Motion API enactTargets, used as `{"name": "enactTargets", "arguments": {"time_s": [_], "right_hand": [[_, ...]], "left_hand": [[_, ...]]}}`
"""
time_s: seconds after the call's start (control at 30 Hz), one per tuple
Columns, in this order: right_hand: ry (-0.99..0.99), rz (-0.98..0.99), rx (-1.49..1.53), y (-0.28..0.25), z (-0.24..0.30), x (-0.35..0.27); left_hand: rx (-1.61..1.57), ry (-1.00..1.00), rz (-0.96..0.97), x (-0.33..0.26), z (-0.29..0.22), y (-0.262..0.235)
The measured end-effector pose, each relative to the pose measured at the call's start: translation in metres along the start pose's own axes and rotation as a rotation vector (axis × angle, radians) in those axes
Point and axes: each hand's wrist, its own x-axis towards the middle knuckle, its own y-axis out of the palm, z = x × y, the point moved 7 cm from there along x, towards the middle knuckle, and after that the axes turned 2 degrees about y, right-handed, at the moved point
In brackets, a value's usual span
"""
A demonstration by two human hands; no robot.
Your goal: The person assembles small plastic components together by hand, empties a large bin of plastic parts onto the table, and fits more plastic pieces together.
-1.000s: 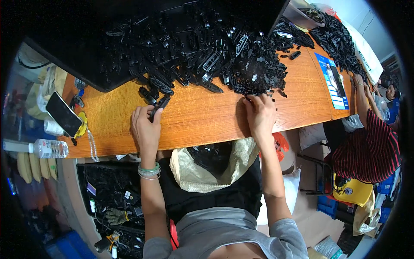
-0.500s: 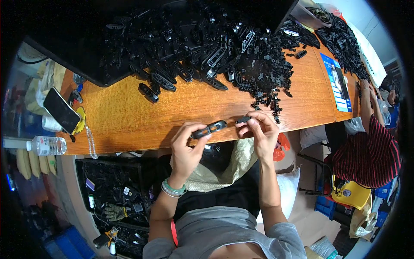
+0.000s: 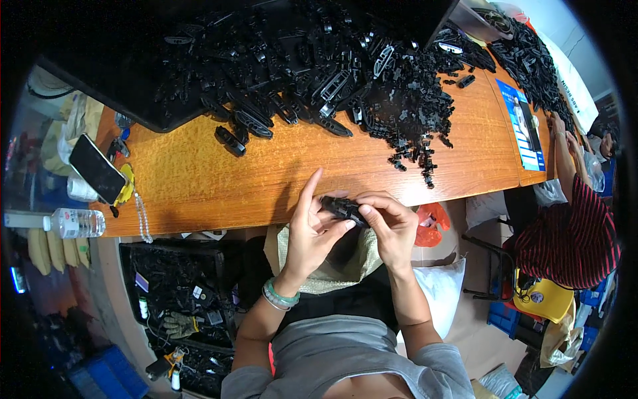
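An elongated black plastic part (image 3: 342, 209) is held just off the table's front edge, between my two hands. My left hand (image 3: 309, 229), with a green bangle on its wrist, supports the part's left end with thumb and fingers while its index finger points up. My right hand (image 3: 392, 229) grips the other end, its thumb pressed on the part. The small dark piece formerly in the right fingers cannot be told apart from it now. Beyond the hands, a heap of small black pieces (image 3: 415, 110) spreads over the wooden table (image 3: 179, 179), next to longer black parts (image 3: 231, 141).
A phone (image 3: 96, 167), a bead strand (image 3: 143, 219) and a water bottle (image 3: 74, 223) are at the left. A woven sack (image 3: 319, 282) lies on my lap. A blue printed sheet (image 3: 522, 126) is on the right, near a co-worker in a striped shirt (image 3: 555, 233).
My hands have come together. The small dark piece in my right fingers has been brought onto the longer part, which is now turned and tilted. My left index finger has lifted.
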Motion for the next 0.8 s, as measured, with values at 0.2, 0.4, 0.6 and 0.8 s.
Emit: {"name": "enactTargets", "arguments": {"time_s": [0.2,0.4,0.6,0.8], "right_hand": [[-0.154,0.002,-0.272,0.001,0.010,0.000],[-0.355,0.026,-0.511,0.007,0.022,-0.005],[-0.123,0.087,-0.357,0.005,0.010,-0.008],[-0.149,0.406,-0.422,-0.002,0.007,-0.008]], "left_hand": [[0.263,-0.052,0.157,0.003,0.010,-0.016],[0.225,-0.061,0.118,0.002,0.006,-0.015],[0.486,0.055,0.166,-0.001,-0.008,-0.010],[0.568,-0.036,0.452,0.009,-0.022,-0.027]]}}
